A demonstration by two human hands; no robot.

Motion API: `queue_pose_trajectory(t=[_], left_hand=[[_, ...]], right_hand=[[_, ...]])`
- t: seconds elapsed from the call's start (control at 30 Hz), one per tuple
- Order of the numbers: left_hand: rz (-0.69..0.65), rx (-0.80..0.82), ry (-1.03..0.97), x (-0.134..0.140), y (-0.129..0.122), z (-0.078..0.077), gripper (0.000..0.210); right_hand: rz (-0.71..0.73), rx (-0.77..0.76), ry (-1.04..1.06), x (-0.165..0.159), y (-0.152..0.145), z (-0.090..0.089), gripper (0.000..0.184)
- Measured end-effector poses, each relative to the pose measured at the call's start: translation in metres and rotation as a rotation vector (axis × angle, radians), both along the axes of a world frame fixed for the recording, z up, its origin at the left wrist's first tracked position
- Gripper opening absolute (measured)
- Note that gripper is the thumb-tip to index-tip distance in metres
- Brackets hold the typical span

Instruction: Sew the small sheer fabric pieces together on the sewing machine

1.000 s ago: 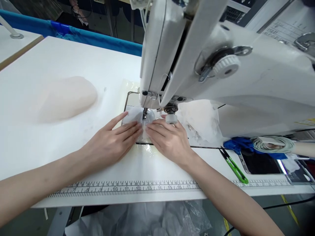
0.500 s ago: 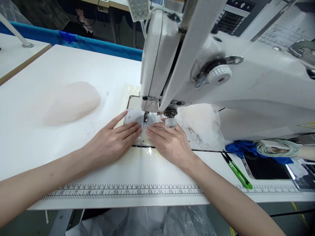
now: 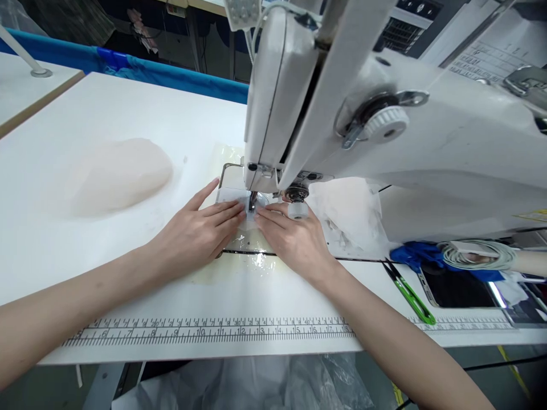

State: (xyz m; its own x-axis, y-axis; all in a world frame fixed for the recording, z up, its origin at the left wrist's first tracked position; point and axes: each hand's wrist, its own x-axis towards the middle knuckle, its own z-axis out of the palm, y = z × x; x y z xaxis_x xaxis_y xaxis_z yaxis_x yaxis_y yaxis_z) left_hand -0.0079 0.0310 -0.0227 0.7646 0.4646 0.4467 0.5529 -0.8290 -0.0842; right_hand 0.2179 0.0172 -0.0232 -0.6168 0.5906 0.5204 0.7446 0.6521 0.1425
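The left hand (image 3: 200, 233), thumb spread, and right hand (image 3: 299, 239), fingers together, lay flat at a pale piece (image 3: 232, 195) beneath the sewing machine (image 3: 277, 85); blue cloth (image 3: 171, 81) edged the white surface (image 3: 273, 296).

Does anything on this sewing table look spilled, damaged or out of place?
A shiny, yellowish patch stands out against the white tabletop, just in front of the plate of the sewing machine. It may be old tape rather than a spill; I can't tell.

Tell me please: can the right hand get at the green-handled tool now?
Probably yes: the green-handled tool lies uncovered to the right of the right hand, and nothing visible blocks the way.
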Motion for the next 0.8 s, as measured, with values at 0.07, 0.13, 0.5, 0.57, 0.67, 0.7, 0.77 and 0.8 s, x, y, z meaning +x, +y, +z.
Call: queue_pose_trajectory(t=[0.07,0.13,0.5,0.57,0.67,0.7,0.77,0.8], left_hand=[[0.004,0.001,-0.006,0.001,0.001,-0.001,0.031],[0.021,-0.029,-0.013,0.002,0.001,-0.002,0.032],[0.037,-0.089,-0.04,0.0,0.0,-0.006,0.037],[0.074,-0.049,-0.011,0.0,-0.001,-0.004,0.046],[0.101,0.061,0.032,-0.002,-0.004,0.005,0.05],[0.096,0.104,0.026,-0.003,-0.005,0.009,0.042],[0.075,0.189,-0.006,-0.005,-0.007,0.015,0.026],[0.063,0.213,-0.023,-0.006,-0.007,0.017,0.02]], right_hand=[[-0.011,0.002,-0.006,0.0,0.001,0.0,0.025],[-0.024,-0.001,-0.014,0.0,0.002,-0.001,0.024],[-0.031,0.039,-0.034,0.0,0.0,0.001,0.023],[-0.045,0.011,-0.027,0.001,-0.001,0.002,0.025],[-0.047,-0.02,-0.015,0.0,-0.004,0.005,0.031],[-0.042,-0.016,0.0,0.0,-0.006,0.006,0.033],[-0.028,-0.009,0.042,-0.002,-0.01,0.007,0.035],[-0.016,-0.017,0.065,-0.004,-0.012,0.007,0.036]])
